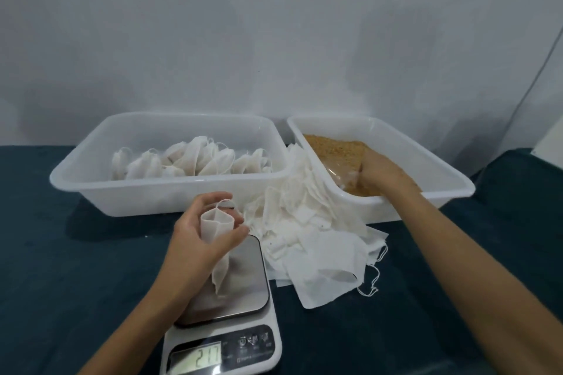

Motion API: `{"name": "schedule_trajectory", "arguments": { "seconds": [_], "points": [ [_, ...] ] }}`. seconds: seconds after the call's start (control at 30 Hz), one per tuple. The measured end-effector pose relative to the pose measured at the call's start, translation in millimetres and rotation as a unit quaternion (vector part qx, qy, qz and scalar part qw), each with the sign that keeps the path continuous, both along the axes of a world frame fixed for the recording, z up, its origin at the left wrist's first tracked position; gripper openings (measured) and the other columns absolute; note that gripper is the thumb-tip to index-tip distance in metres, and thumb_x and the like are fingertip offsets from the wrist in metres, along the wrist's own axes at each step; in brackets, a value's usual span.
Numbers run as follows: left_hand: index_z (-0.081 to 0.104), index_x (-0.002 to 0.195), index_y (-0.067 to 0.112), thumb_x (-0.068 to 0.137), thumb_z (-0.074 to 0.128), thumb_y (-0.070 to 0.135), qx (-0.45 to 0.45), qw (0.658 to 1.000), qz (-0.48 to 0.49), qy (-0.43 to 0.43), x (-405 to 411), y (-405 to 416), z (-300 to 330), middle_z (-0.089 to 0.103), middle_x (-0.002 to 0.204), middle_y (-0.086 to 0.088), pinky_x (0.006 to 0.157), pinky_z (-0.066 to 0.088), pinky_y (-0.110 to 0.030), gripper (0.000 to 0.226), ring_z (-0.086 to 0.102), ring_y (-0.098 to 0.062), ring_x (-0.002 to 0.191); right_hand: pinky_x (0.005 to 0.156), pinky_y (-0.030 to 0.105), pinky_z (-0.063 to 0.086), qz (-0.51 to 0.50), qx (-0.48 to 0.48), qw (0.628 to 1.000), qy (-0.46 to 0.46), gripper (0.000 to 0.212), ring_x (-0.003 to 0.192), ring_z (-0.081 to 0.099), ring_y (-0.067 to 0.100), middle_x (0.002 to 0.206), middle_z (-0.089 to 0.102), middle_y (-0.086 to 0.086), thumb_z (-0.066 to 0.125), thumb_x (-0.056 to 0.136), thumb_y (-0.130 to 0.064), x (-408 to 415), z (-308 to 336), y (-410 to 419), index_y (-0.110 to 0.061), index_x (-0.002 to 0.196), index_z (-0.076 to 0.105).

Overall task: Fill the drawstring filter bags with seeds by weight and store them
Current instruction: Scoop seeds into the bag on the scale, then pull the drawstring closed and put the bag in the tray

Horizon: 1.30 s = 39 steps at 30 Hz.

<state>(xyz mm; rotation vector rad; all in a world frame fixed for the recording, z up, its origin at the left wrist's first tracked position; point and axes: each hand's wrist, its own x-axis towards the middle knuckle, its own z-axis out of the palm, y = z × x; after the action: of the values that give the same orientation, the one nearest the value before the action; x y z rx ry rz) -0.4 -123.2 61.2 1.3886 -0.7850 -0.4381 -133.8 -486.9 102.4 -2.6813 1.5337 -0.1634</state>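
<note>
My left hand grips an empty white drawstring filter bag, holding its mouth open and upward above the steel plate of a kitchen scale. The bag's lower tip hangs down onto the plate. The scale's display reads about 217. My right hand reaches into the right white tray of brown seeds. Its fingers curl round a clear plastic scoop sunk in the seeds. The fingertips are hidden.
A left white tray holds several filled, tied bags. A loose pile of empty filter bags lies between the trays and the scale, on a dark teal cloth. A pale wall stands behind.
</note>
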Motion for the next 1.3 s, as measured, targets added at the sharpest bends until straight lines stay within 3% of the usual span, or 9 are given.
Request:
{"name": "schedule_trajectory", "arguments": {
  "seconds": [0.3,0.43,0.5,0.57,0.63,0.73,1.03,1.17,1.3],
  "points": [
    [0.054,0.127,0.029,0.104,0.06,0.011,0.035,0.998,-0.033,-0.031,2,-5,-7,0.079,0.097,-0.003,0.085,0.057,-0.035,0.03,0.076,-0.019,0.087,0.058,0.032,0.041,-0.004,-0.004,0.998,0.058,0.022,0.069,0.055,0.019,0.077,0.058,0.0,0.074,0.086,-0.021,-1,5,15,-0.015,0.079,0.054],
    [0.042,0.138,0.028,0.109,0.05,0.009,-0.001,0.999,-0.041,-0.034,4,-3,-3,0.08,0.093,-0.007,0.087,0.058,-0.031,0.036,0.076,-0.025,0.078,0.067,0.039,0.047,0.095,-0.152,0.976,-0.125,0.018,0.082,0.058,0.031,0.095,0.063,0.015,0.06,0.097,-0.019,13,19,52,-0.004,0.105,0.065],
    [0.034,0.145,0.031,0.109,0.051,0.01,-0.024,0.998,-0.048,-0.034,5,0,-2,0.079,0.092,-0.009,0.087,0.055,-0.022,0.045,0.076,-0.025,0.076,0.067,0.035,0.05,0.201,-0.117,0.933,-0.276,0.014,0.078,0.061,0.024,0.091,0.068,0.007,0.06,0.098,-0.023,25,26,96,-0.013,0.102,0.068],
    [0.025,0.152,0.034,0.109,0.052,0.012,-0.047,0.996,-0.068,-0.018,8,2,-1,0.079,0.093,-0.014,0.088,0.055,-0.024,0.056,0.075,-0.027,0.073,0.059,0.026,0.047,0.291,0.059,0.877,-0.379,0.017,0.063,0.059,0.013,0.075,0.07,-0.004,0.063,0.099,-0.032,37,25,146,-0.021,0.093,0.073],
    [0.017,0.157,0.041,0.108,0.055,0.014,-0.062,0.993,-0.098,0.006,9,4,1,0.078,0.092,-0.017,0.08,0.059,-0.03,0.068,0.072,-0.029,0.069,0.061,0.027,0.05,0.342,0.284,0.813,-0.375,0.037,0.06,0.058,0.011,0.07,0.069,-0.003,0.057,0.099,-0.046,44,18,189,-0.016,0.092,0.076],
    [0.014,0.158,0.051,0.105,0.06,0.02,-0.059,0.991,-0.118,0.021,8,6,4,0.076,0.084,-0.016,0.073,0.06,-0.031,0.077,0.067,-0.031,0.066,0.076,0.037,0.054,0.41,0.448,0.729,-0.316,0.05,0.061,0.067,0.023,0.056,0.053,0.005,0.054,0.101,-0.047,51,-1,220,0.0,0.093,0.071],
    [0.017,0.157,0.051,0.099,0.065,0.023,-0.045,0.987,-0.146,0.054,9,6,4,0.071,0.077,-0.011,0.059,0.053,-0.028,0.08,0.055,-0.019,0.049,0.061,0.039,0.054,0.35,0.602,0.588,-0.412,0.044,0.054,0.06,0.035,0.055,0.049,0.009,0.066,0.097,-0.035,57,-20,218,0.008,0.104,0.068],
    [0.031,0.15,0.038,0.104,0.062,0.015,-0.019,0.985,-0.162,0.059,8,5,3,0.071,0.079,-0.014,0.056,0.05,-0.034,0.06,0.048,-0.017,0.044,0.05,0.026,0.049,0.291,0.625,0.494,-0.53,0.023,0.052,0.048,0.009,0.089,0.071,0.007,0.058,0.096,-0.021,57,-15,213,-0.009,0.095,0.078],
    [0.06,0.122,0.015,0.101,0.068,0.022,0.023,0.985,-0.168,0.025,8,3,3,0.058,0.059,-0.003,0.049,0.04,-0.03,0.024,0.042,-0.013,0.043,0.044,0.016,0.038,0.216,0.628,0.433,-0.609,0.02,0.042,0.035,0.003,0.064,0.049,-0.001,0.052,0.089,-0.002,54,-8,201,-0.01,0.08,0.068]
  ]
}}
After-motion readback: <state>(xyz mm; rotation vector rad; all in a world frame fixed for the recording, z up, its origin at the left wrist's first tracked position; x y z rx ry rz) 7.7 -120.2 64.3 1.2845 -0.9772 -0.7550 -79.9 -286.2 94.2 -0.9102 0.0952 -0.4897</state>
